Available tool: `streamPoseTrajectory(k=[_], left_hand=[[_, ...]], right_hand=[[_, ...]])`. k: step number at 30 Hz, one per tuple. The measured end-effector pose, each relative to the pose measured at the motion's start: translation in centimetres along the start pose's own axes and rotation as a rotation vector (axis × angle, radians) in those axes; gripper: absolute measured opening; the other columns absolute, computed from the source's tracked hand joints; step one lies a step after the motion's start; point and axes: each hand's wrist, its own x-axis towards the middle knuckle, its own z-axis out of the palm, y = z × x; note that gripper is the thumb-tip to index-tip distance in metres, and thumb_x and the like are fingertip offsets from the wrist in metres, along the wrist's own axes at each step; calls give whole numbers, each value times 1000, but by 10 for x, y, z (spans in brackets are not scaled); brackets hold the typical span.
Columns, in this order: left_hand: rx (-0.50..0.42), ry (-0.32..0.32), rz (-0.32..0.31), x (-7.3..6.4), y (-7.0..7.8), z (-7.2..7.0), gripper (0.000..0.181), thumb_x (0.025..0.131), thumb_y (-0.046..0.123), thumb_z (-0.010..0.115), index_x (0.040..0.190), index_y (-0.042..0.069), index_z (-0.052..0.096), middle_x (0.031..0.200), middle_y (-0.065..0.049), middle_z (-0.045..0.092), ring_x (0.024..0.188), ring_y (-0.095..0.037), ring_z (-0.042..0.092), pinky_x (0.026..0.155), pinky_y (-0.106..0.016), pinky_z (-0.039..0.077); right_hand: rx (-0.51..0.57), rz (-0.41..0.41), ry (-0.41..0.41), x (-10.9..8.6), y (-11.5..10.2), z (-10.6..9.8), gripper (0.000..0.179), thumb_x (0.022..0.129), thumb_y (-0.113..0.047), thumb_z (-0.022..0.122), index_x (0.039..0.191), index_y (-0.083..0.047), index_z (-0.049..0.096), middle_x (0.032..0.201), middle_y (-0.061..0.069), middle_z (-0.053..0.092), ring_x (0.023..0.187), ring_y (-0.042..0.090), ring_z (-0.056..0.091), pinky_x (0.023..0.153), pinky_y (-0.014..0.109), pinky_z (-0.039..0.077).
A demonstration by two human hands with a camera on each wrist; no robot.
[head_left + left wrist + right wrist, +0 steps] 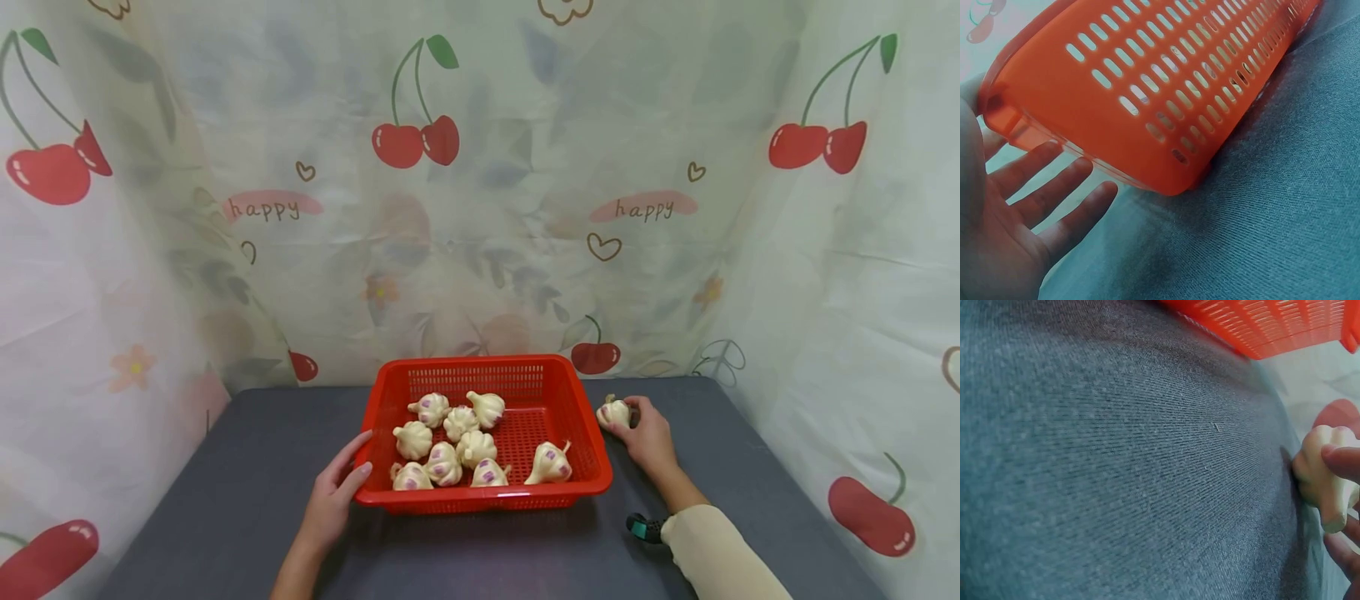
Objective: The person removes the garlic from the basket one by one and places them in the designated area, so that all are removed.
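Note:
A red plastic basket [480,493] with slotted sides stands on the dark table, and several white garlic bulbs [412,440] with purple marks lie inside it. My left hand [333,492] is at the basket's left side, its fingertips right at the rim. In the left wrist view, that hand's fingers [1079,219] are spread and nearly straight beside the basket's corner. To the right of the basket, my right hand [647,435] holds another garlic bulb [613,413] between thumb and fingers. The right wrist view shows this bulb [1325,472] close to the table surface, its stem toward the camera.
Dark grey cloth covers the table [247,483]. A curtain [495,208] printed with cherries hangs behind and on both sides. Near the right sleeve [720,550], a black and teal strap-like item [645,528] shows at the wrist.

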Motion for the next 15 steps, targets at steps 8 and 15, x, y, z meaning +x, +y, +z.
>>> streamPoseTrajectory(k=[8,15], left_hand=[[4,9,1,0,1,-1,45,100,11,52,144,10,46,141,-21,48,111,-39,56,83,-31,53],[-6,14,6,0,0,-1,45,100,12,53,144,10,47,141,-20,48,112,-39,55,83,-29,52]], right_hand=[[-81,1,44,10,1,4,53,82,-22,80,123,1,54,116,25,57,95,36,54,85,52,42],[-64,50,60,22,0,10,53,84,-23,78,125,-1,54,117,23,57,94,35,54,83,50,44]])
